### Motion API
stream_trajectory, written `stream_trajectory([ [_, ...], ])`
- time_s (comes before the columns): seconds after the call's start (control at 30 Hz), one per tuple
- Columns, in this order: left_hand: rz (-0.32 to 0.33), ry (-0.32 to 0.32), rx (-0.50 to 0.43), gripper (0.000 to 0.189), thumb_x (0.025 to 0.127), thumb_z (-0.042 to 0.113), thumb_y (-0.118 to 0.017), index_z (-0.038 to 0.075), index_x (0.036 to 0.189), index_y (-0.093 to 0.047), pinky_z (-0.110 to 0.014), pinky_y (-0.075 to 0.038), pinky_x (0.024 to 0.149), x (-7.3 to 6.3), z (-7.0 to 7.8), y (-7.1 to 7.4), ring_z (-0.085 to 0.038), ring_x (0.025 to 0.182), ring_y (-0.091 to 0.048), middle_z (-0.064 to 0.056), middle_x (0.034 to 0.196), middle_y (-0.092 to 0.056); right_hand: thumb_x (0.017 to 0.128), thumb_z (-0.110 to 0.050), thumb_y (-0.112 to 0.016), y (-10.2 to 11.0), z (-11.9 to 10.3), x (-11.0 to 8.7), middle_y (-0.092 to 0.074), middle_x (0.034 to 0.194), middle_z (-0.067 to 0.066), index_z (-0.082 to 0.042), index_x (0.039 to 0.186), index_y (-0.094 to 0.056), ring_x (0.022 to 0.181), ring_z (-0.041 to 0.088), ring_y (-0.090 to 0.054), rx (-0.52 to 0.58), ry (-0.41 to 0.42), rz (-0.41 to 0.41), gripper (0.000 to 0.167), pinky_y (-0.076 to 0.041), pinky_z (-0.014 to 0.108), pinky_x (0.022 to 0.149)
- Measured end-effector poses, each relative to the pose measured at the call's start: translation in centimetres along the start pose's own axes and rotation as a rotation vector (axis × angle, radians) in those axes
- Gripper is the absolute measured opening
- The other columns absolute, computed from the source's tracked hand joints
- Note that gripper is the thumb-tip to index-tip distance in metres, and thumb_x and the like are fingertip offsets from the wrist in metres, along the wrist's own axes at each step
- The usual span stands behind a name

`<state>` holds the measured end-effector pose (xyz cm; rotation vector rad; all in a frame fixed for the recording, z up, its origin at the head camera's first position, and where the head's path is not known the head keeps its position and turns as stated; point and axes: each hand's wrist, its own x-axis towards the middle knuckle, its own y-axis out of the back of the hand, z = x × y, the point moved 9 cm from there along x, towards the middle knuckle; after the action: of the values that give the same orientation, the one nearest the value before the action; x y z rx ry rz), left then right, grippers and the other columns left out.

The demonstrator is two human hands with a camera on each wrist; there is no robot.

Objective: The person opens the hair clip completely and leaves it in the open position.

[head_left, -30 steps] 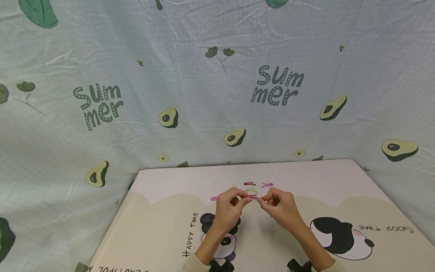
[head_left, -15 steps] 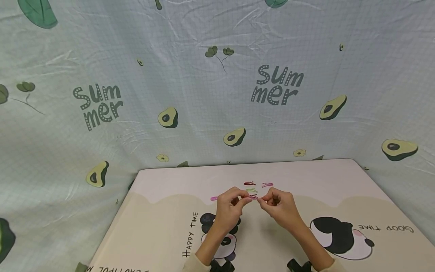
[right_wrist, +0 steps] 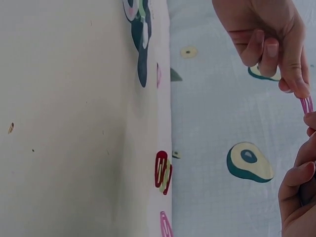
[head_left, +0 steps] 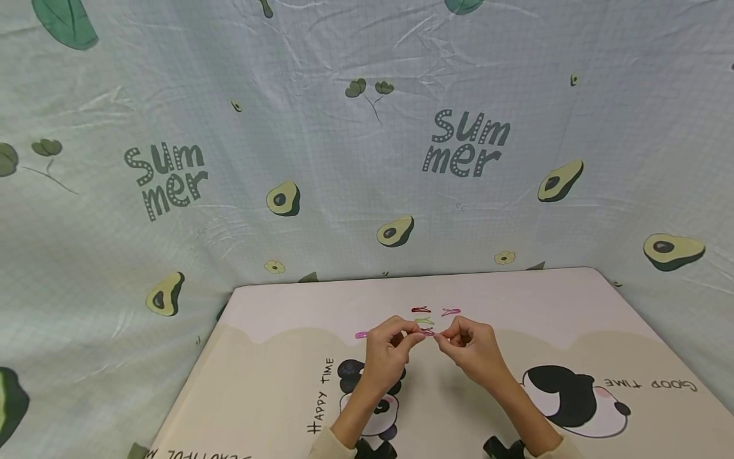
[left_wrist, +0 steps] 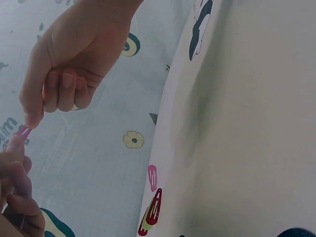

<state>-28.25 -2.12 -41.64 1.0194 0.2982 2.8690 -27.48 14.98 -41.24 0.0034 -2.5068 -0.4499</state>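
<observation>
Between my two hands is a pink snap hair clip [right_wrist: 307,104], held by its ends above the table. My left hand [head_left: 387,350] pinches one end with thumb and forefinger. The other end is pinched by my right hand [head_left: 470,350]. In the right wrist view the clip's slotted frame shows; fingertips cover its ends. Beyond the hands lie more hair clips: a dark red clip [head_left: 421,310], a light green clip [head_left: 423,320] and a pink clip [head_left: 451,312]. A second dark red clip [left_wrist: 154,207] overlaps the green one. Another pink clip [head_left: 360,335] lies beside my left hand.
The table [head_left: 275,376] has a cream and pale pink cover printed with animals and lettering. Behind its far edge hangs a pale curtain [head_left: 332,140] with avocado and "summer" prints. Dark bands [head_left: 504,447] show near both sleeves.
</observation>
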Motion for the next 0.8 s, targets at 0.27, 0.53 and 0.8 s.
stream_trajectory([
  [0.27,0.020,0.042,-0.004,0.001,0.090,0.009,-0.078,0.010,0.091,-0.076,-0.017,-0.038,0.047,-0.10,-0.02,0.03,0.001,0.055,-0.043,-0.006,0.077,-0.064,0.081,0.008,-0.081,-0.01,-0.05,-0.01,-0.051,0.055,0.003,-0.006,0.075,-0.063,0.050,-0.004,-0.040,0.014,0.002,0.002,0.023,-0.034,0.018,0.041],
  [0.53,0.049,0.033,0.013,0.009,0.088,0.002,-0.078,0.011,0.090,-0.077,-0.016,-0.037,0.050,0.01,0.14,0.10,-0.001,0.059,-0.042,-0.004,0.076,-0.065,0.080,0.008,-0.081,0.08,-0.46,0.11,-0.051,0.055,0.003,-0.007,0.074,-0.063,0.051,-0.004,-0.040,0.018,0.017,0.010,0.024,-0.034,0.017,0.040],
  [0.8,0.059,0.035,0.024,0.008,0.089,0.003,-0.077,0.011,0.091,-0.078,-0.015,-0.036,0.051,0.08,0.22,0.12,-0.001,0.061,-0.042,-0.003,0.076,-0.066,0.080,0.007,-0.082,0.11,-0.44,0.18,-0.051,0.055,0.001,-0.007,0.074,-0.063,0.052,-0.004,-0.040,0.013,0.005,0.021,0.024,-0.034,0.018,0.041],
])
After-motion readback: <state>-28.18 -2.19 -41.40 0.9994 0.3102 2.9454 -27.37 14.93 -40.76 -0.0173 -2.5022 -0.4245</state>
